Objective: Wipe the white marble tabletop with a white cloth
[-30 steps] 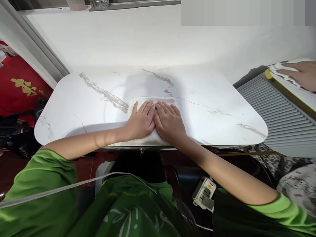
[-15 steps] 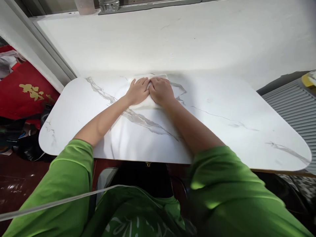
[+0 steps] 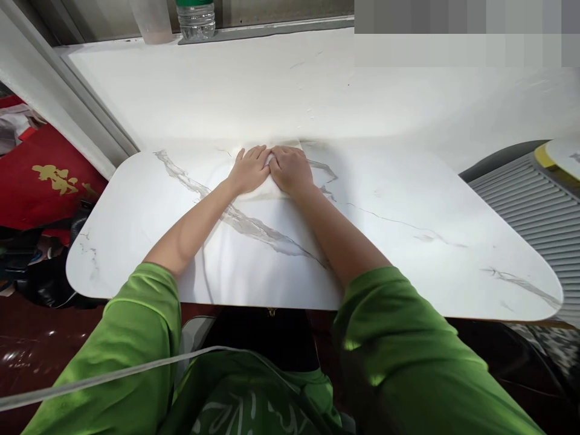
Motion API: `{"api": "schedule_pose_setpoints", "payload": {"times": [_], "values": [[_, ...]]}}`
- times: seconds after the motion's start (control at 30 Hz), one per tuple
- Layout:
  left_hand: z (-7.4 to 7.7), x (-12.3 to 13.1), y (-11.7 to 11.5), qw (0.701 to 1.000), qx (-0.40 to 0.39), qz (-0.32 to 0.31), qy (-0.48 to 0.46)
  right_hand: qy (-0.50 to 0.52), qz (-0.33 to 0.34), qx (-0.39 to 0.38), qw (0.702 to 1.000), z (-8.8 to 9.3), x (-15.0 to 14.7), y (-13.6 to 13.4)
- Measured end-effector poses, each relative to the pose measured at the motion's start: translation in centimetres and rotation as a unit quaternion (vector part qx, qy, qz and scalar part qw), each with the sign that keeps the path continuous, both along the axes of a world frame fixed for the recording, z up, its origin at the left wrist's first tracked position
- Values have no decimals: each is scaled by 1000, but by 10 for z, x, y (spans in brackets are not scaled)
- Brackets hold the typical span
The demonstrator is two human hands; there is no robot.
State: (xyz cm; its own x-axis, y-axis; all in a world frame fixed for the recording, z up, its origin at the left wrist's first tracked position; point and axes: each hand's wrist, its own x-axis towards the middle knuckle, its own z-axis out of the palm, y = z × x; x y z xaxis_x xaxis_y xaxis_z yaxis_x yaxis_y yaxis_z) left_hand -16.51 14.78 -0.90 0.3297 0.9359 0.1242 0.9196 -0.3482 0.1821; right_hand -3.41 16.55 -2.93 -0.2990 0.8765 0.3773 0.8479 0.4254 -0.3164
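A white cloth lies near the back of the white marble-patterned table. On it rests my left hand, palm down, its fingers stretched out toward the wall. Close against it, my right hand also presses down on the cloth, palm down, with its fingers laid forward and slightly bent. The thumbs meet near the middle. Most of the cloth is hidden under both hands; an edge shows in front and a corner behind.
A white wall rises behind the table. A clear bottle and a translucent cup stand on the ledge. To the left are a red bag and black bags; at right, a grey ribbed container. A white cord crosses before me.
The view has tilted up slightly, showing more of the bottle and cup. Both hands stay on the cloth at nearly the same place on the table.
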Motion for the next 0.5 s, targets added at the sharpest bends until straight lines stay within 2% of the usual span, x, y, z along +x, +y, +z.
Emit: {"api": "schedule_pose_setpoints", "payload": {"times": [0.13, 0.27, 0.4, 0.5], "values": [[6, -10, -47, 999, -20, -27, 21, -6, 0, 6, 1000, 3, -7, -50], [7, -28, -112, 998, -7, -50, 34, 1, 22, 16, 1000, 2, -16, -117], [4, -46, -183, 999, 28, -29, 28, 8, 84, 30, 996, 4, -29, -179], [3, -59, -218, 999, 41, -4, 17, 2, 141, 28, 990, 7, -39, -203]]}}
